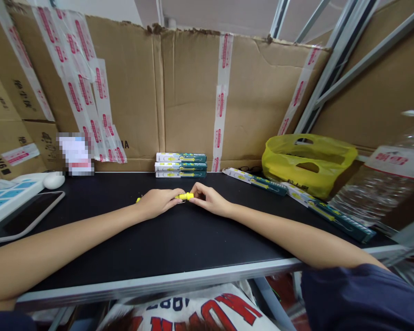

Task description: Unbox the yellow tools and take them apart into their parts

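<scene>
Well, taped cardboard (189,96) backs the black tabletop (165,248) under the yellow tool (186,196).

"What clothing shows?"

"A short, loose, dark navy cloth sleeve (359,299) on the right side (a matching dark navy cloth sleeve (8,321) barely peeks in at lower left)."

"And over the torso?"

"White fabric (200,299) with big red block letters (224,310) and smaller dark numerals (169,303), partly cut off."

"Hands?"

"The left hand (160,202) and right hand (210,200) are both bare, slim-fingered."
</scene>
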Action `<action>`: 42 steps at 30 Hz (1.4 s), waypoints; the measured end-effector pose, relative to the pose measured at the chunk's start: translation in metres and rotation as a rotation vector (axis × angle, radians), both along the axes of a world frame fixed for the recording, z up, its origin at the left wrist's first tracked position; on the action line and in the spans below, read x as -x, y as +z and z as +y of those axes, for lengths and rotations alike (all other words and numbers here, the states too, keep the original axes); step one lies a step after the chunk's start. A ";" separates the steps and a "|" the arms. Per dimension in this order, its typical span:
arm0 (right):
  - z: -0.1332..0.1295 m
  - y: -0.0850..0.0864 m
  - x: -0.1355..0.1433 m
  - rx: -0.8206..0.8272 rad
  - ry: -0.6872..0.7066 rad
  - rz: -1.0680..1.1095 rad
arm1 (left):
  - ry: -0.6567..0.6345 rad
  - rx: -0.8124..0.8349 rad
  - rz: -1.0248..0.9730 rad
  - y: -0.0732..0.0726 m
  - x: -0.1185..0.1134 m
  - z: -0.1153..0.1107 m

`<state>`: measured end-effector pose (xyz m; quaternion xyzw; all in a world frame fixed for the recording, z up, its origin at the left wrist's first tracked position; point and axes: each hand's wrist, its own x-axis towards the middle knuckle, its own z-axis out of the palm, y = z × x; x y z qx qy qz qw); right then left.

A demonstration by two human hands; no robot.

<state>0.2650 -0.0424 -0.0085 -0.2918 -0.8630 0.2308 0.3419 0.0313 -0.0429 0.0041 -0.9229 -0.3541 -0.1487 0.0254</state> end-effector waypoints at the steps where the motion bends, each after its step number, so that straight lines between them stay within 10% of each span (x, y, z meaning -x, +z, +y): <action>1: -0.001 0.001 0.000 -0.010 -0.004 0.001 | -0.002 0.003 0.000 0.000 0.000 0.000; 42: 0.000 0.003 0.001 -0.098 -0.031 -0.130 | -0.035 -0.015 0.014 0.001 0.000 -0.001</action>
